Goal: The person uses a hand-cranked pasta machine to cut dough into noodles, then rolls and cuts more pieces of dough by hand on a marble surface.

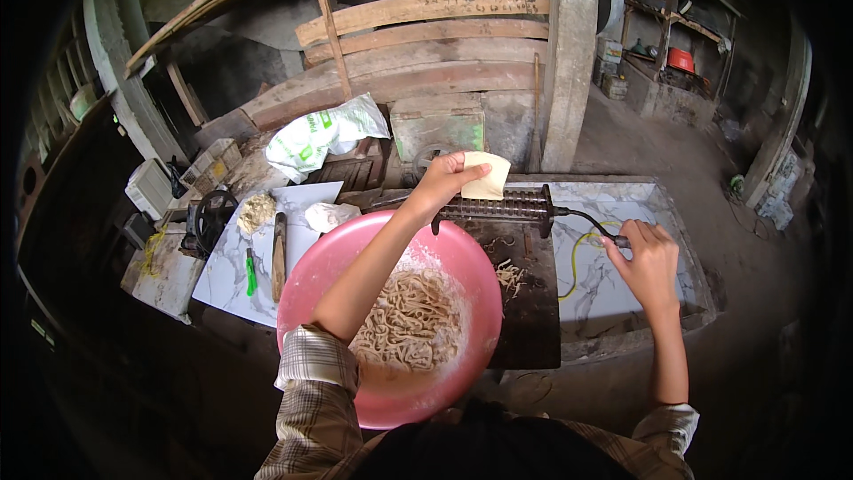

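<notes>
My left hand (pixel 442 181) pinches a flat, pale yellow sheet of dough (pixel 487 181) above the dark ribbed rollers of a noodle machine (pixel 511 208). At its right end, my right hand (pixel 647 267) is closed round the grip of the bent crank handle (pixel 588 216). Below my left forearm stands a large pink basin (pixel 484 289). Inside it lie floury cut noodles (pixel 410 324), partly hidden by that arm. Noodle scraps (pixel 510 276) lie on the dark board (pixel 529 338) beside the basin.
On the marbled board at left are a dough lump (pixel 256 212), a wooden stick (pixel 280 253) and a green-handled knife (pixel 251 272). A white bag (pixel 330 216) sits behind the basin. Behind stand a printed sack (pixel 324 135) and a concrete post (pixel 569 62). A yellow cord (pixel 575 268) crosses the right tabletop.
</notes>
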Demonstrator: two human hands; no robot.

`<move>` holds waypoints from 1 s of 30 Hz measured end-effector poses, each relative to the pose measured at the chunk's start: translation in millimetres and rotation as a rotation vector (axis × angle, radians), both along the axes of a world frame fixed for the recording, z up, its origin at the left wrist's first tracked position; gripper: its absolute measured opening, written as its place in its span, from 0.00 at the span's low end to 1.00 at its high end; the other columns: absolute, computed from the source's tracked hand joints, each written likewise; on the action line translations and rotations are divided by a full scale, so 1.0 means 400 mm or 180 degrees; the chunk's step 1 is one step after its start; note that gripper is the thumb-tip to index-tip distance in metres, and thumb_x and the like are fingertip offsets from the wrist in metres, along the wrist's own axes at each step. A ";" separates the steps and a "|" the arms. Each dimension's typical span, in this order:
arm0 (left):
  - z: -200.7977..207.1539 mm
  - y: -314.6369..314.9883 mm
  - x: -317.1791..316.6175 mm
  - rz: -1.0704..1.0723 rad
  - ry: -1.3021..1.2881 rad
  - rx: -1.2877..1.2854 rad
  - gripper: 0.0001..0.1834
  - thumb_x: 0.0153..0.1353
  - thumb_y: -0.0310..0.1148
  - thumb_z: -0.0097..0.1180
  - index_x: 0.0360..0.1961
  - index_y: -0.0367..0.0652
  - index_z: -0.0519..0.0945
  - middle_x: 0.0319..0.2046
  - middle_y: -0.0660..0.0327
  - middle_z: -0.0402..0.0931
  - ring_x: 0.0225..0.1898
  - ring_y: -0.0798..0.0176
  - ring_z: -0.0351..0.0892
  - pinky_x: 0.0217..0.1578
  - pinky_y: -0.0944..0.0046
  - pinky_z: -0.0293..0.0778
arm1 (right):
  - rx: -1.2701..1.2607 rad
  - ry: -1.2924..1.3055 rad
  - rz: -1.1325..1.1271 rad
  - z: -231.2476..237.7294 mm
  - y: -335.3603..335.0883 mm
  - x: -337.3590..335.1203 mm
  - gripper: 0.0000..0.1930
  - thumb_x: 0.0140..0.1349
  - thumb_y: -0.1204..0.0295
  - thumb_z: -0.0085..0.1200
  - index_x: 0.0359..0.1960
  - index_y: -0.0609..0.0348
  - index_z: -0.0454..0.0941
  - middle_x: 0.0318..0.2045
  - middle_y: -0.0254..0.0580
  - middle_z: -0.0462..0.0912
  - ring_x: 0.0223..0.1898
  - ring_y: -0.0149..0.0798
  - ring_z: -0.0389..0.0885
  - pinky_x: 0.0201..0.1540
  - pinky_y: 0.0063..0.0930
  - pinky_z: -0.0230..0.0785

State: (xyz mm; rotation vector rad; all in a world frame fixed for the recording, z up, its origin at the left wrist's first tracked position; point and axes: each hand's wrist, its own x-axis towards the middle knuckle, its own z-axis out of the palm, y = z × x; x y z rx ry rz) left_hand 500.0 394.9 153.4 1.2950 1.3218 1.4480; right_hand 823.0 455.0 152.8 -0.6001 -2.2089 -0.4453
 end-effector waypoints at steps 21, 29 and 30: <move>-0.020 0.012 -0.036 0.0403 0.0501 0.0549 0.12 0.57 0.25 0.59 0.43 0.37 0.78 0.37 0.60 0.81 0.38 0.73 0.78 0.42 0.72 0.73 | -0.0763 0.0530 -0.0778 -0.103 0.463 -0.275 0.34 0.68 0.52 0.34 0.12 0.67 0.75 0.18 0.62 0.76 0.24 0.62 0.76 0.33 0.52 0.67; -0.097 -0.167 0.118 0.1347 0.0222 0.1061 0.08 0.66 0.31 0.49 0.38 0.37 0.77 0.33 0.64 0.77 0.33 0.74 0.72 0.37 0.72 0.70 | -0.2010 0.0552 -0.0881 -0.389 0.321 -0.225 0.30 0.69 0.54 0.31 0.20 0.62 0.80 0.19 0.60 0.77 0.25 0.62 0.76 0.34 0.51 0.67; -0.117 -0.198 0.142 0.1185 -0.0073 0.1002 0.09 0.67 0.31 0.47 0.35 0.38 0.76 0.31 0.65 0.76 0.30 0.75 0.70 0.34 0.72 0.69 | -0.2222 0.0638 -0.1020 -0.391 0.281 -0.215 0.29 0.68 0.55 0.33 0.19 0.62 0.79 0.18 0.59 0.77 0.25 0.61 0.76 0.33 0.52 0.67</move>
